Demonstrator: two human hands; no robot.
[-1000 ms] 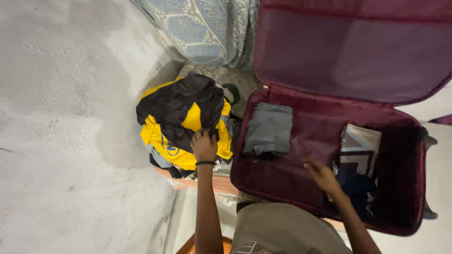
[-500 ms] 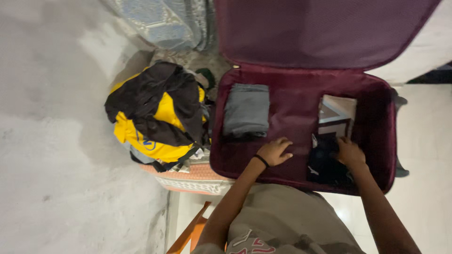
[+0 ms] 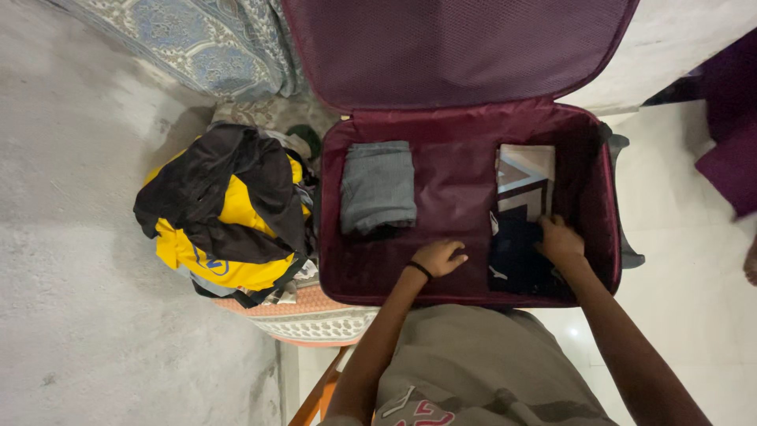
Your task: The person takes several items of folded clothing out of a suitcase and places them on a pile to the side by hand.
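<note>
A dark navy folded garment (image 3: 516,260) lies at the near right of my open maroon suitcase (image 3: 465,189), and my right hand (image 3: 561,241) rests on its upper right edge, fingers curled down against the cloth — I cannot tell whether they grip it. Just beyond it, touching, sits a folded grey-and-white patterned cloth (image 3: 527,177). My left hand (image 3: 438,257), a dark band at the wrist, lies on the bare maroon lining at the middle of the case, fingers loosely bent and holding nothing. To its far left is a folded grey garment (image 3: 378,188). The mesh-lined lid (image 3: 457,47) stands open at the far side. Left of the case, outside it, a heap of yellow and black clothes (image 3: 225,209) sits beside a blue patterned fabric (image 3: 197,39) — both on the grey floor (image 3: 79,276).
</note>
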